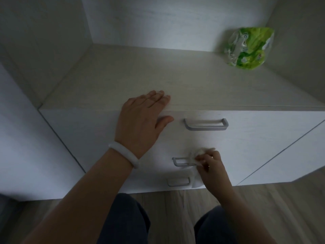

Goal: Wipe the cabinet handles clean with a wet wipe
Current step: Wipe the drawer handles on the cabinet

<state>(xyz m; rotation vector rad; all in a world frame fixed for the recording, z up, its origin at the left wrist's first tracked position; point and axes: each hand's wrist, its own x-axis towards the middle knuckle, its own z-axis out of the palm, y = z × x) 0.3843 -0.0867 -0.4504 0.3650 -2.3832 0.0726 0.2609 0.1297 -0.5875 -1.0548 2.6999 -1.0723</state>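
Head view, lower centre: we grip a wet wipe in our right hand on the middle drawer handle, our left hand flat on the cabinet top.

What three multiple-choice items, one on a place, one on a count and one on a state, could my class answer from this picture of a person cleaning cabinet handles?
1. Where does the green wipes pack lie?
A. on the floor
B. on the cabinet top, back right
C. in a drawer

2. How many handles show on the drawer fronts?
A. one
B. two
C. three

3. What is the left hand doing?
A. resting flat on the cabinet's top edge
B. gripping the top handle
C. holding the pack

Answers: 1 B, it sits on the cabinet top near the right wall. 2 C, top handle, middle handle and bottom handle. 3 A, its fingers lie straight; the right hand pinches the wet wipe on the middle handle.
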